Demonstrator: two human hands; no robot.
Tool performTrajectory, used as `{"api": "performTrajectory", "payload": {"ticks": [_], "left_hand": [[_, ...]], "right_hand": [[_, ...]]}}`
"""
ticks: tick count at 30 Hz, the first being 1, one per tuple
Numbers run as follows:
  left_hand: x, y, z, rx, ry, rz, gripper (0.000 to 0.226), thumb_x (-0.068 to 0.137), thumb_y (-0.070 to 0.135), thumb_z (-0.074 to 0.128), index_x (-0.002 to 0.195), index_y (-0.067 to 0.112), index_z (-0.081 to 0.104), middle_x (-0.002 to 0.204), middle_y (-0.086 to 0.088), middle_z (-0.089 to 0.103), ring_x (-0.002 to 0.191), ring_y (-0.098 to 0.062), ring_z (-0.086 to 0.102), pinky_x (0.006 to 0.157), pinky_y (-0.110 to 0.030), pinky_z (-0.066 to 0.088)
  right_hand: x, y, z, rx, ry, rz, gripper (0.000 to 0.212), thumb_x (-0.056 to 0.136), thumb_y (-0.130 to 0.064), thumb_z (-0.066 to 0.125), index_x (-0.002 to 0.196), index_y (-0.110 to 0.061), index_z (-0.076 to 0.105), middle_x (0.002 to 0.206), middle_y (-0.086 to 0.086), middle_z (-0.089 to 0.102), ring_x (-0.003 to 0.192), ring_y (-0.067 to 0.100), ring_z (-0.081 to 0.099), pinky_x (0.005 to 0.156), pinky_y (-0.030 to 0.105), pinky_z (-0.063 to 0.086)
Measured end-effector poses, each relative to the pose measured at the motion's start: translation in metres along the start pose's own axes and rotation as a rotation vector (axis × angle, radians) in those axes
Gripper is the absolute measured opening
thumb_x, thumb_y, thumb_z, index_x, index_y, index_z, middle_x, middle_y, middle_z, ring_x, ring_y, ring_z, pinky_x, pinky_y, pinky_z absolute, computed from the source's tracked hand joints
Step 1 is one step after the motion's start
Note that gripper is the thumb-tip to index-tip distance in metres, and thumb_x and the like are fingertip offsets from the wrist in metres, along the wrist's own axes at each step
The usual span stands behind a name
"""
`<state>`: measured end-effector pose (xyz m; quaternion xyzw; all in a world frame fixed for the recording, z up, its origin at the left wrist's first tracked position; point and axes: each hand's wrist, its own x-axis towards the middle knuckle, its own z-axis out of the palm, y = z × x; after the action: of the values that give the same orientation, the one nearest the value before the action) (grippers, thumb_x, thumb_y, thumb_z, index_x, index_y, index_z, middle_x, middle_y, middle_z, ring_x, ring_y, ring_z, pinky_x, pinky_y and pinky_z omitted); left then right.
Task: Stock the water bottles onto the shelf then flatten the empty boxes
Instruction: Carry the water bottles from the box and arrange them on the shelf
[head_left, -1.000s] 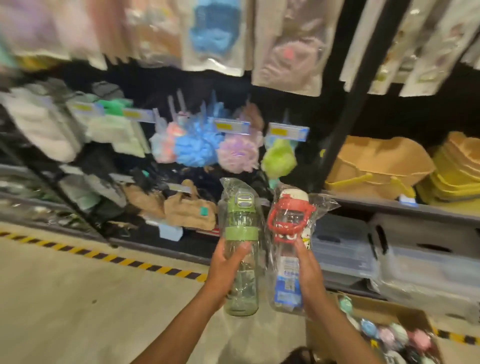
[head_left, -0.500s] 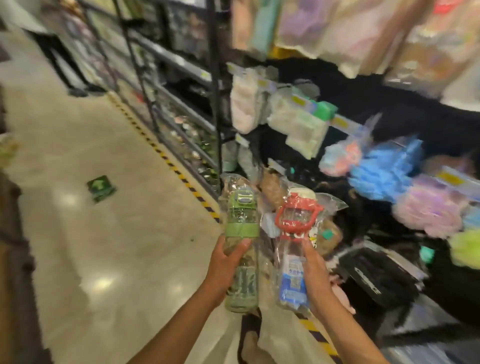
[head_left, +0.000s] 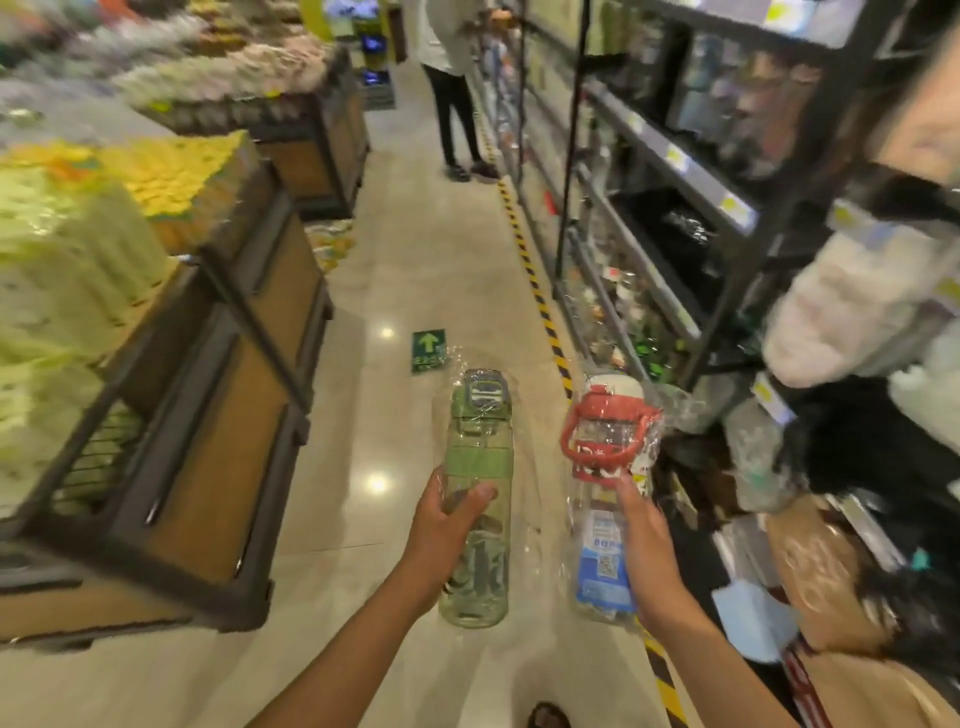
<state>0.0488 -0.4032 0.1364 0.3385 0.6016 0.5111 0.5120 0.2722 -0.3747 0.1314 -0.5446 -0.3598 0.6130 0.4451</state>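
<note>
Left hand (head_left: 441, 525) grips the green bottle (head_left: 478, 499) upright; right hand (head_left: 649, 551) grips the red-lidded bottle (head_left: 608, 493) beside it, over the aisle floor (head_left: 395, 260)

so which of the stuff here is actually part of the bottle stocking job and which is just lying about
Part of the job: green bottle, wrapped, gripped by the left hand; red-lidded bottle, wrapped, gripped by the right hand; shelving on the right, likely the stocking spot.

Just lying about: wooden display bins; green arrow floor sticker; striped floor tape; another person down the aisle.
</note>
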Motion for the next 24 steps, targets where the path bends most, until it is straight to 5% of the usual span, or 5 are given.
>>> {"api": "performTrajectory", "payload": {"ticks": [3, 8, 13, 19, 24], "left_hand": [[0.031, 0.011, -0.021, -0.038, 0.108, 0.015, 0.038, 0.095, 0.031, 0.071, 0.130, 0.023, 0.060, 0.113, -0.003, 0.078, 0.102, -0.022, 0.075, 0.085, -0.038, 0.063], [0.075, 0.023, -0.059, -0.123, 0.257, 0.018, 0.061, 0.084, 0.048, 0.081, 0.134, 0.023, 0.058, 0.113, -0.002, 0.078, 0.106, -0.022, 0.074, 0.095, -0.046, 0.059], [0.131, 0.034, -0.107, -0.170, 0.350, 0.052, 0.063, 0.083, 0.050, 0.081, 0.135, 0.025, 0.057, 0.117, 0.000, 0.077, 0.111, -0.019, 0.073, 0.094, -0.040, 0.058], [0.219, 0.062, -0.177, -0.224, 0.408, 0.081, 0.062, 0.085, 0.044, 0.082, 0.138, 0.025, 0.056, 0.118, -0.001, 0.076, 0.109, -0.018, 0.073, 0.085, -0.030, 0.060], [0.294, 0.092, -0.229, -0.203, 0.373, 0.072, 0.075, 0.072, 0.055, 0.080, 0.136, 0.026, 0.057, 0.116, -0.003, 0.076, 0.105, -0.025, 0.075, 0.085, -0.038, 0.061]], "right_hand": [[0.049, -0.016, 0.035, -0.057, -0.100, 0.033, 0.080, 0.072, -0.091, 0.059, 0.131, -0.038, 0.060, 0.123, 0.003, 0.072, 0.108, 0.026, 0.073, 0.098, 0.054, 0.056], [0.114, -0.039, 0.109, -0.114, -0.229, 0.061, 0.093, 0.058, -0.092, 0.068, 0.124, -0.026, 0.066, 0.101, 0.007, 0.079, 0.091, 0.029, 0.077, 0.088, 0.049, 0.060], [0.173, -0.046, 0.183, -0.164, -0.297, 0.053, 0.058, 0.078, -0.066, 0.055, 0.116, -0.024, 0.067, 0.089, 0.001, 0.080, 0.080, 0.023, 0.077, 0.078, 0.040, 0.060], [0.245, -0.055, 0.275, -0.186, -0.353, 0.055, 0.114, 0.039, -0.098, 0.070, 0.122, -0.021, 0.067, 0.101, 0.009, 0.079, 0.091, 0.032, 0.077, 0.084, 0.046, 0.061], [0.302, -0.074, 0.339, -0.193, -0.332, 0.043, 0.115, 0.039, -0.099, 0.068, 0.124, -0.023, 0.066, 0.103, 0.006, 0.079, 0.090, 0.028, 0.077, 0.069, 0.033, 0.061]]}}
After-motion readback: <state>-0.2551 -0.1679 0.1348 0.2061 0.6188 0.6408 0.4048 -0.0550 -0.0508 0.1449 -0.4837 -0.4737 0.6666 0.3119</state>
